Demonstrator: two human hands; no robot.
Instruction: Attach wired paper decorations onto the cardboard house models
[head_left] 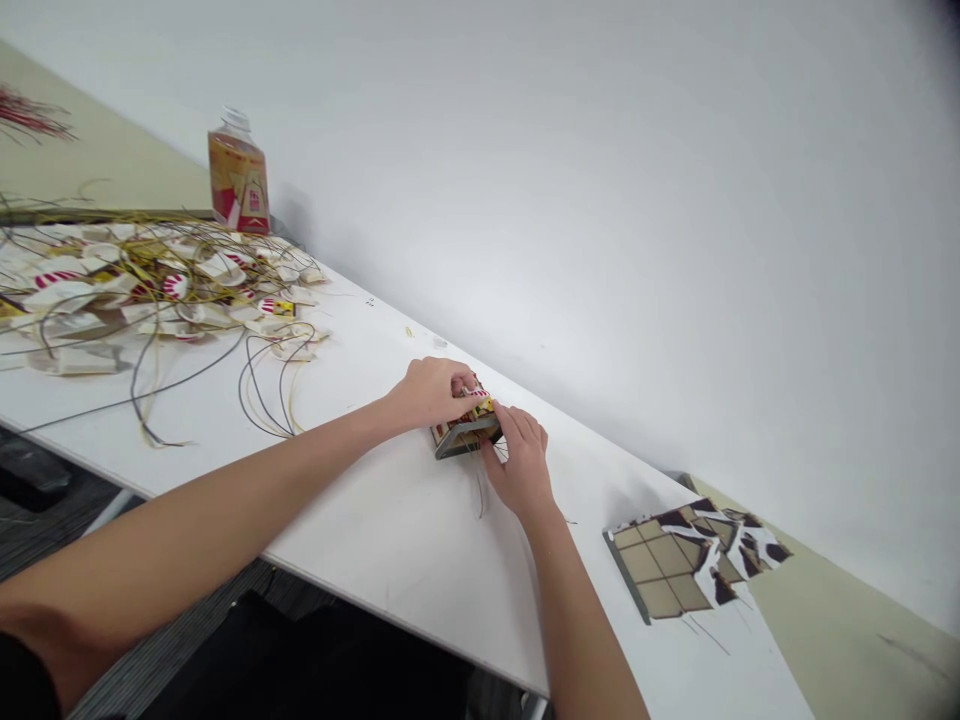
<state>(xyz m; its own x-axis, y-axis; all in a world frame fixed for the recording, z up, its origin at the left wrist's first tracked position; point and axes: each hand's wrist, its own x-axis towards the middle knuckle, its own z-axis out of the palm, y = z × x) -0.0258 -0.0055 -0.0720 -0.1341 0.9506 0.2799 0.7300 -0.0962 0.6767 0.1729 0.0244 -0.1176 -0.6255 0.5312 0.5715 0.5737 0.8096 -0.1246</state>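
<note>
Left hand: at the centre of the frame, this hand (435, 392) comes in from the lower left on an outstretched arm, its wrist bent and knuckles up; fingers and thumb are closed on a small printed piece (484, 406).
Right hand: just right of centre, this hand (521, 468) reaches up from the bottom edge, index finger above and thumb below the near corner of a block; whether it really grips or only steadies, I cannot tell.
Block: the grey-edged block (466, 440) sits between the hands at mid-frame, tilted, with the printed piece at its top.
Slip risk: the block could twist or drop if the right thumb and finger lose that narrow corner.
Wire risk: thin wires (481, 497) hang below the block beside the right thumb; a finger catching them could probably pull one loose.
Pile: paper pieces (175, 287) and tangled wires crowd the left of the counter (420, 570); a sweep of the left forearm could snag the loops.
Board: a partly stripped board (660, 575) lies lower right, near the counter's end.
Bottle: a bottle (238, 185) stands upper left, behind the pile.
</note>
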